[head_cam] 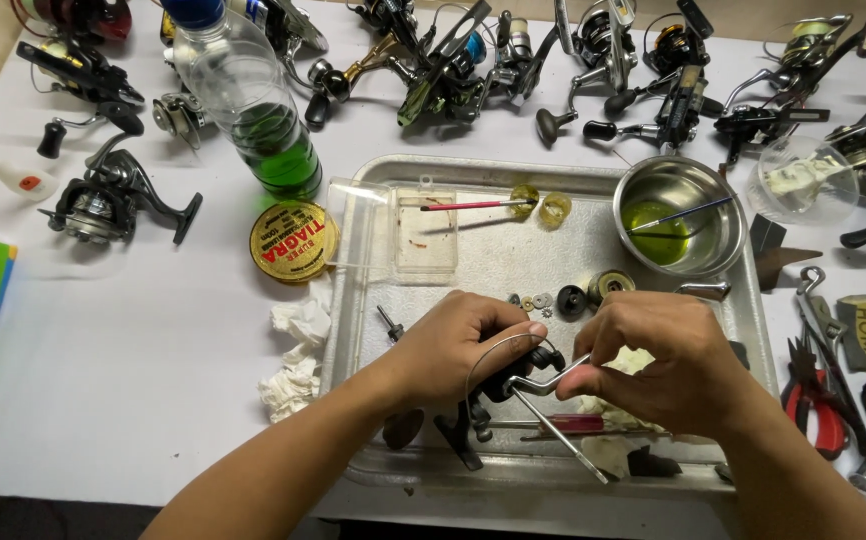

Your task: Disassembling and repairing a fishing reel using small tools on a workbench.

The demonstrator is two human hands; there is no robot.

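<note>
From the head view, the left hand (458,345) is clenched around a dark fishing reel (513,385), seemingly to steady it over the metal tray (593,240), so any loose parts would drop inside the rim rather than onto the counter (133,340). The right hand (658,355) pinches the reel's thin wire bail arm (553,380) between thumb and fingers, just beside the left thumb. Beyond the hands on the tray lie small washers and gears (578,297), kept together near a steel bowl (681,215) with green liquid and a brush, farther out from the right hand. A clear plastic box (423,232) with a red-handled brush sits beyond the left hand. To the left of the left hand lie crumpled tissues (298,360); farther out are a round yellow flat tin (294,241) with a red printed label and a clear bottle (253,100) of green liquid. Red-handled pliers (821,400) lie right of the right hand.
</note>
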